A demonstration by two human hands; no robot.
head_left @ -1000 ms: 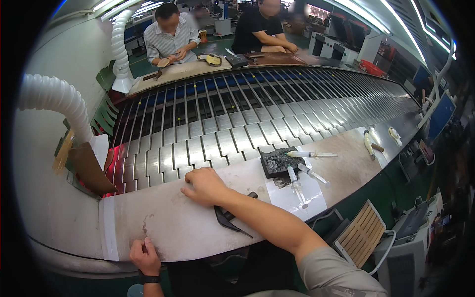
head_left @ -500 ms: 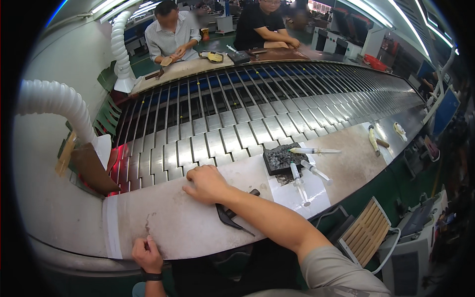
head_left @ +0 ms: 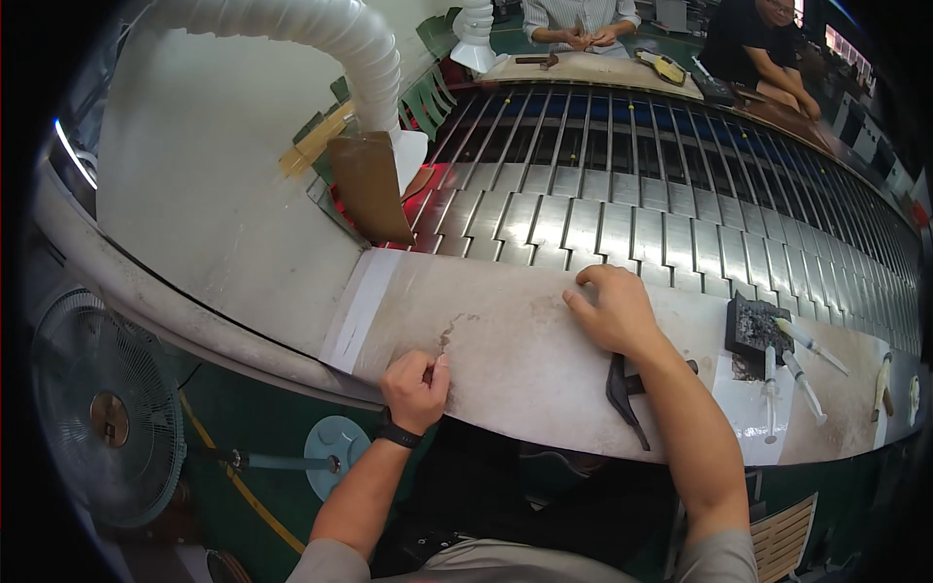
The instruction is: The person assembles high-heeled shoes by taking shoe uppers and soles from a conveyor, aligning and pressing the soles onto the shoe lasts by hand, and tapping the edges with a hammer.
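Observation:
My left hand sits at the near edge of the beige workbench, fingers curled in and thumb pressed against them, right beside a dark scuff mark. I see nothing held in it. My right hand rests palm down on the bench near the edge of the slatted metal conveyor, fingers bent, holding nothing. A black tool lies partly under my right forearm.
Right of my right hand are a black block with debris, syringes and white paper. A white hose and brown card stand at the left. A fan stands below the bench. Two people work at the conveyor's far end.
The view has swung left and closer to the bench. My left hand has come up from the bench edge to the scuff mark. My right hand stays about where it was.

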